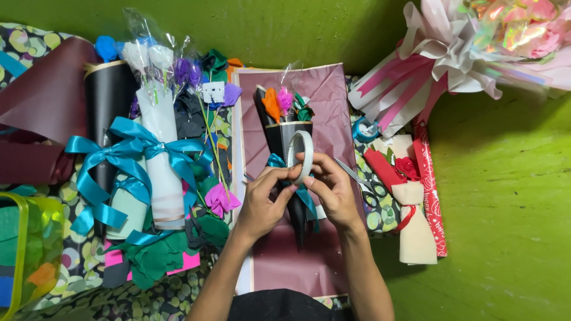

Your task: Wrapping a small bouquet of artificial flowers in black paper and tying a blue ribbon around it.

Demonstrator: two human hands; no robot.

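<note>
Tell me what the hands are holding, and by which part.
Both hands, left hand and right hand, hold a white tape roll upright, fingers pinching its lower rim.

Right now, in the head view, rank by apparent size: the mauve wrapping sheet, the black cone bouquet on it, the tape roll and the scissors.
1. Mauve wrapping sheet, largest.
2. Black cone bouquet, partly hidden by the hands.
3. Scissors and tape roll: look alike; the roll is held nearer the camera, so unranked.

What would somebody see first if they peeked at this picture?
Probably the two hands in the middle: the left hand and right hand hold a white roll of tape above a small black cone bouquet lying on mauve paper. Next, the big teal ribbon bows on the left, and a large pink-and-white bouquet at top right.
</note>
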